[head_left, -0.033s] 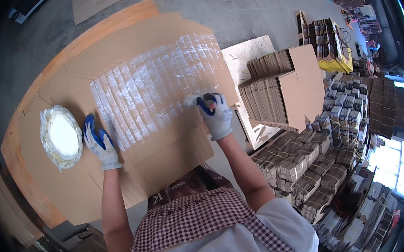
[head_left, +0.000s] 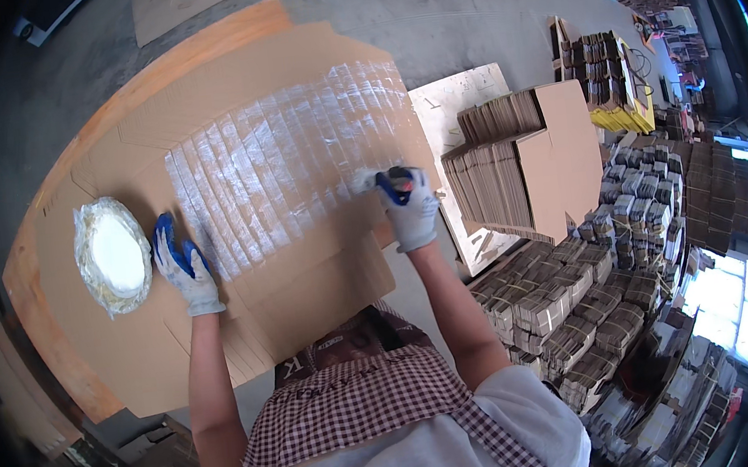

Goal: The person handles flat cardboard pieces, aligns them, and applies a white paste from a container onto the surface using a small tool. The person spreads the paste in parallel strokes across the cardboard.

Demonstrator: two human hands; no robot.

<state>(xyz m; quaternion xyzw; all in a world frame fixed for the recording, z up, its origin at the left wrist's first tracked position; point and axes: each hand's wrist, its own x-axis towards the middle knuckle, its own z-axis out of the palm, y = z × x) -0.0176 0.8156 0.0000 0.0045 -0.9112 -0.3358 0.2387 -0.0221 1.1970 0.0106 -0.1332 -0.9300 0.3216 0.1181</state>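
Note:
My left hand (head_left: 182, 263), in a white glove with a blue palm, lies on the cardboard sheets (head_left: 306, 277) with its thumb and fingers apart. It is between a plastic-lined bowl of white paste (head_left: 116, 256) and a staggered row of cardboard edges (head_left: 267, 167) coated with wet, whitish paste. Gloved likewise, my right hand (head_left: 410, 210) is closed round a brush (head_left: 365, 181) at the right end of the coated strips. The brush's pale tip touches or hovers just over the cardboard; which one I cannot tell. My fingers hide most of its handle.
A wooden board (head_left: 70, 375) lies under the cardboard. To the right, a stack of folded cardboard (head_left: 487, 185) rests on a pale wooden board (head_left: 433, 100). Tied cardboard bundles (head_left: 573, 304) are piled farther right, and a yellow pallet (head_left: 625, 121) stands beyond.
My right hand has shifted slightly to the right with the brush. My left hand stays in place on the cardboard.

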